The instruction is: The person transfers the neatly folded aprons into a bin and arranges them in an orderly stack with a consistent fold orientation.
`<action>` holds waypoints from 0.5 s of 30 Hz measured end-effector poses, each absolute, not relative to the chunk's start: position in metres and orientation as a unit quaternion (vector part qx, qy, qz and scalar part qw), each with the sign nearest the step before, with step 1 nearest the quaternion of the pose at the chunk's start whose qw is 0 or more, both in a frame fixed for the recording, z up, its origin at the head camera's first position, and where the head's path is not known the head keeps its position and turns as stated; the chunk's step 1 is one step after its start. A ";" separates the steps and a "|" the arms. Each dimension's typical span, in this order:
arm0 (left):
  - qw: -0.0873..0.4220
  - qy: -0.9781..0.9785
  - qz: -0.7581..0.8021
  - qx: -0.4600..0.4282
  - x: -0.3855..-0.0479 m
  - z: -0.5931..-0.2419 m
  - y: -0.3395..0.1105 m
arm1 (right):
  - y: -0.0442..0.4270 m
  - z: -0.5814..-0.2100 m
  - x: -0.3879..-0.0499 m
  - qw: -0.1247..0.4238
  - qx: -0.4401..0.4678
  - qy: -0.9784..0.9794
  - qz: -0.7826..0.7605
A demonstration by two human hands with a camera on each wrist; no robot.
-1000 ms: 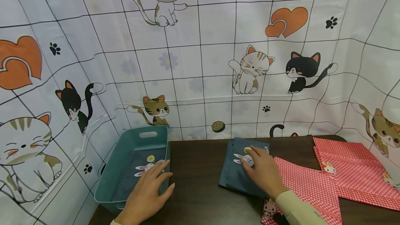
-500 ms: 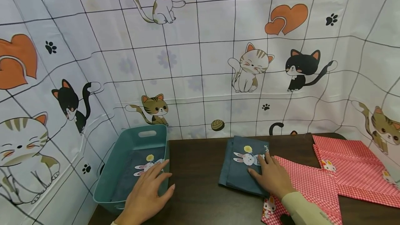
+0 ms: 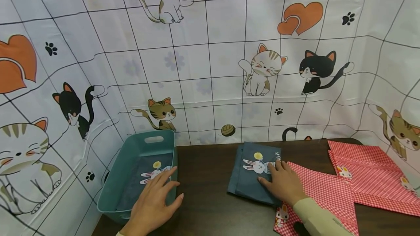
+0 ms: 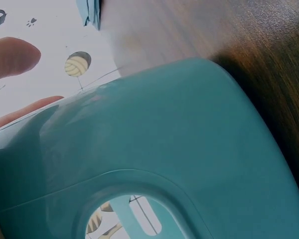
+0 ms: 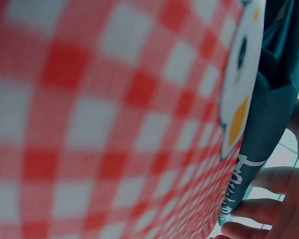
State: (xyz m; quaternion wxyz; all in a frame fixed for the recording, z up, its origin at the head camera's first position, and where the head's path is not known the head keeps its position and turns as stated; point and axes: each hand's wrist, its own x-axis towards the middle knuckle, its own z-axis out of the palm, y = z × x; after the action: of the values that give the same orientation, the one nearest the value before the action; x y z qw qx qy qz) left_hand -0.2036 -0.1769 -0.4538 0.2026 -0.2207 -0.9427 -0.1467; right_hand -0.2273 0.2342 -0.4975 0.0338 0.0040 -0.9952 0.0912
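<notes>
On the left, a teal plastic basket [image 3: 113, 177] stands with a folded dark blue-green cloth [image 3: 132, 174] inside, printed with a white rabbit and a yellow flower. My left hand [image 3: 157, 199] rests over the basket's right rim with spread, fairly straight fingers; the left wrist view shows its thumb [image 4: 12, 57] apart from the basket's wall [image 4: 139, 124]. Right of centre lies another folded dark blue-green cloth [image 3: 251, 183] with the same rabbit. My right hand [image 3: 285, 181] touches its right edge, fingers extended. How the fingertips meet the cloth is partly hidden in the right wrist view.
Red-and-white checked cloths [image 3: 370, 177] with cat patches lie on the right of the dark wooden table [image 3: 200, 185]; one [image 3: 323, 188] reaches under my right forearm. A white cat-print curtain [image 3: 210, 65] hangs close behind and along both sides.
My right hand has slid from the middle of the folded cloth to its right edge, uncovering the rabbit print. The left hand has stayed on the basket rim. The head view has tilted slightly.
</notes>
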 end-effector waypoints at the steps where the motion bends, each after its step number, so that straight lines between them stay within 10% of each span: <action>1: 0.199 -0.944 -0.147 -0.218 -0.204 -0.453 -0.177 | 0.232 -0.497 -0.227 0.032 0.006 -0.996 0.089; 15: 0.165 -0.952 -0.157 -0.203 -0.203 -0.451 -0.176 | 0.191 -0.496 -0.221 0.042 0.065 -0.995 0.060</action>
State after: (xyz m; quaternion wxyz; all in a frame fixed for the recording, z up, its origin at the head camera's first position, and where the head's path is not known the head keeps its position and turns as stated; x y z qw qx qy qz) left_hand -0.2031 -0.1760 -0.4510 0.1647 -0.2032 -0.9523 -0.1574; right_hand -0.2214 0.1910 -0.4964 0.0422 0.0645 -0.9952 0.0601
